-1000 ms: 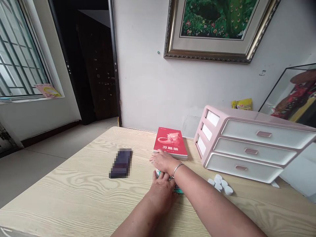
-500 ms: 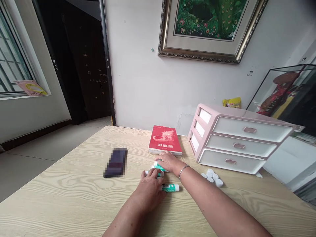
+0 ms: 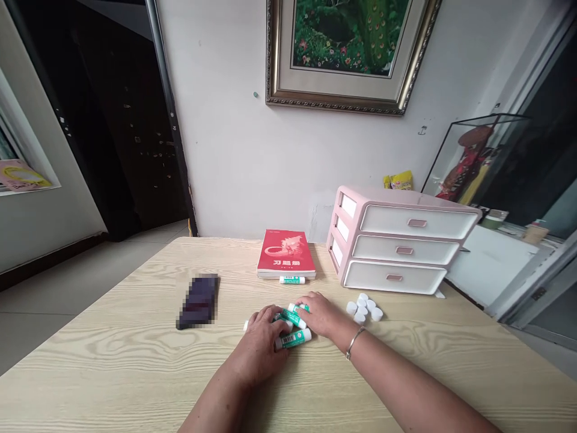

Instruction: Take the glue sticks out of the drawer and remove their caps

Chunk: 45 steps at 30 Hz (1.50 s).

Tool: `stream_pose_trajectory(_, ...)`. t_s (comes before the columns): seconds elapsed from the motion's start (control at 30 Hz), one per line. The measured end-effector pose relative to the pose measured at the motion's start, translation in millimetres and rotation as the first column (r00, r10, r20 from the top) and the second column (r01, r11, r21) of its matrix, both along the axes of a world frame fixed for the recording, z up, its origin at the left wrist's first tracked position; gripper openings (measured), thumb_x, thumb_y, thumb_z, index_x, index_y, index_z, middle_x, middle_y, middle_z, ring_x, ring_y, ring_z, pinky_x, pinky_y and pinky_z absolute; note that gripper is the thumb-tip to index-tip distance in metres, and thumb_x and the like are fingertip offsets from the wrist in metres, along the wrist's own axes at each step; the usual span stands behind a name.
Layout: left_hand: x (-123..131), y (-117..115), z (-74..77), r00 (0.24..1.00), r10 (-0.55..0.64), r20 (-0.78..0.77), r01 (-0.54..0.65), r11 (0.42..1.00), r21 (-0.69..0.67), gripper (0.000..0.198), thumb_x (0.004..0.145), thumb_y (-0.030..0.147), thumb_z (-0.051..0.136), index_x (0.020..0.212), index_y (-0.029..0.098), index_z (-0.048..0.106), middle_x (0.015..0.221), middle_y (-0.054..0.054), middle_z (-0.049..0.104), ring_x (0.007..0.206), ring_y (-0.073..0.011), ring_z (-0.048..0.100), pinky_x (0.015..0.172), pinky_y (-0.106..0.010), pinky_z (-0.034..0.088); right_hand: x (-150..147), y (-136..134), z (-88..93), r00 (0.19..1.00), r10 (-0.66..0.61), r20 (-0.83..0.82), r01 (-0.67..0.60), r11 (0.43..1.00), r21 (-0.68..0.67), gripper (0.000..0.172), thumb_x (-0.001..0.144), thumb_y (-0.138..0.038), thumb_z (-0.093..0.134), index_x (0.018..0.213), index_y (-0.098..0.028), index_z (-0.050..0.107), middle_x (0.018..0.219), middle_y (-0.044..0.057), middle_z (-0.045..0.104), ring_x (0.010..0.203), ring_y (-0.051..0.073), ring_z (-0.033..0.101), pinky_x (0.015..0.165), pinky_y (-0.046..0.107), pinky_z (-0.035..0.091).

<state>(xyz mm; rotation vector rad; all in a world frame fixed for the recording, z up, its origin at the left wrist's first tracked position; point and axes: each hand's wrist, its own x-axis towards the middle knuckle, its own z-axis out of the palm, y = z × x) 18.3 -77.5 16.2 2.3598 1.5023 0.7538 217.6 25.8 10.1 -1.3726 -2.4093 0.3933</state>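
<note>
Several green-and-white tubes (image 3: 294, 338) lie in a loose cluster on the wooden table. My left hand (image 3: 261, 343) rests over the left part of the cluster, fingers spread and bent over the tubes, hiding some of them. On the cluster's right side, my right hand (image 3: 321, 314) touches a tube (image 3: 299, 308) with its fingertips; a bracelet is on that wrist. One more tube (image 3: 292, 280) lies apart, against the front edge of the red book (image 3: 286, 252). Several white caps or small white pieces (image 3: 362, 307) sit together to the right of my right hand.
A pink and white three-drawer box (image 3: 401, 240) stands at the back right of the table (image 3: 135, 361). On the left lies a dark, pixelated flat object (image 3: 198, 300). Behind are a wall with a framed picture (image 3: 338, 96) and a glass case (image 3: 469, 156).
The view has turned to the right. My right hand has drawn back from beside the book, where a single tube now shows. The tubes near my hands lie closer together.
</note>
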Motion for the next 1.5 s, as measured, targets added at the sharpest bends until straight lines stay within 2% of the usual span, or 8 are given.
stream_pose_trajectory(0.1,5.0,-3.6,3.4,1.000,0.018,-0.015,-0.017,1.000,0.026,0.041,0.063,0.011,0.061,0.100,0.027,0.068,0.133,-0.005,0.058,0.134,-0.0283,0.043,0.116,-0.050,0.021,6.4,-3.4,9.0,0.996,-0.093,-0.014,0.093,0.996,0.018,0.022,0.088,-0.024,0.054,0.093,-0.021,0.075,0.103,0.007,0.071,0.104,0.021,0.061,0.093,0.029,0.044)
stream_pose_trajectory(0.2,7.1,-2.6,3.5,0.993,0.112,-0.041,-0.111,0.993,0.041,0.036,0.070,0.019,0.062,0.105,0.026,0.066,0.138,-0.008,0.056,0.141,-0.0332,0.036,0.117,-0.060,0.012,4.8,6.0,18.4,0.990,-0.143,-0.017,0.144,0.988,0.049,0.025,0.089,-0.021,0.051,0.099,-0.020,0.074,0.113,0.008,0.070,0.111,0.021,0.060,0.098,0.030,0.042)
stream_pose_trajectory(0.43,-1.4,13.8,-11.2,0.932,0.362,-0.032,-0.362,0.932,-0.001,0.042,0.086,0.038,0.055,0.124,0.021,0.062,0.138,-0.013,0.057,0.136,-0.0315,0.043,0.113,-0.057,0.026,-16.6,32.5,16.7,0.976,-0.216,0.012,0.215,0.974,0.066,0.046,0.087,-0.020,0.053,0.132,-0.019,0.061,0.128,0.013,0.063,0.121,0.026,0.056,0.101,0.037,0.040)
stream_pose_trajectory(0.63,-4.5,17.1,-12.9,0.946,0.325,-0.001,-0.325,0.946,-0.001,0.040,0.085,0.038,0.057,0.122,0.024,0.063,0.136,-0.010,0.059,0.134,-0.0285,0.046,0.112,-0.049,0.031,-22.5,33.4,14.0,0.971,-0.232,0.062,0.225,0.969,0.106,0.029,0.089,-0.018,0.048,0.101,-0.015,0.074,0.107,0.018,0.070,0.113,0.030,0.058,0.098,0.041,0.040)
stream_pose_trajectory(0.83,-7.1,26.3,-23.4,0.931,0.334,0.147,-0.334,0.942,-0.026,0.052,0.083,0.030,0.055,0.133,0.018,0.056,0.141,-0.012,0.052,0.133,-0.0281,0.047,0.113,-0.047,0.036,-32.9,33.0,26.9,0.996,-0.058,0.062,0.053,0.996,0.075,0.038,0.089,-0.025,0.053,0.123,-0.019,0.069,0.123,0.011,0.070,0.118,0.024,0.058,0.101,0.033,0.039)
stream_pose_trajectory(1.03,-7.3,24.4,-26.7,0.948,0.257,0.187,-0.243,0.965,-0.094,0.067,0.082,0.029,0.058,0.146,0.014,0.044,0.151,-0.017,0.041,0.141,-0.0300,0.039,0.116,-0.047,0.035,-41.7,30.8,18.0,0.989,0.134,0.062,-0.133,0.991,-0.021,0.033,0.090,-0.020,0.047,0.104,-0.025,0.077,0.108,0.002,0.076,0.105,0.018,0.065,0.096,0.027,0.042)
stream_pose_trajectory(1.3,-3.9,19.5,-22.9,0.996,0.059,0.067,-0.060,0.998,0.007,0.085,0.078,0.065,0.067,0.147,0.020,0.045,0.154,-0.020,0.039,0.145,-0.0371,0.033,0.116,-0.057,0.031,-11.8,-6.3,17.9,0.994,0.095,0.061,-0.096,0.995,0.004,0.041,0.092,-0.021,0.047,0.128,-0.025,0.067,0.125,0.006,0.069,0.119,0.022,0.057,0.104,0.035,0.039)
stream_pose_trajectory(1.5,-1.0,18.2,-21.6,0.997,-0.039,0.066,0.036,0.999,0.040,0.088,0.076,0.066,0.069,0.147,0.019,0.047,0.149,-0.021,0.045,0.139,-0.0354,0.041,0.114,-0.052,0.038,-10.6,-32.3,14.4,0.995,0.067,0.071,-0.071,0.996,0.052,0.043,0.095,-0.019,0.044,0.133,-0.025,0.062,0.129,0.007,0.067,0.119,0.023,0.057,0.103,0.036,0.039)
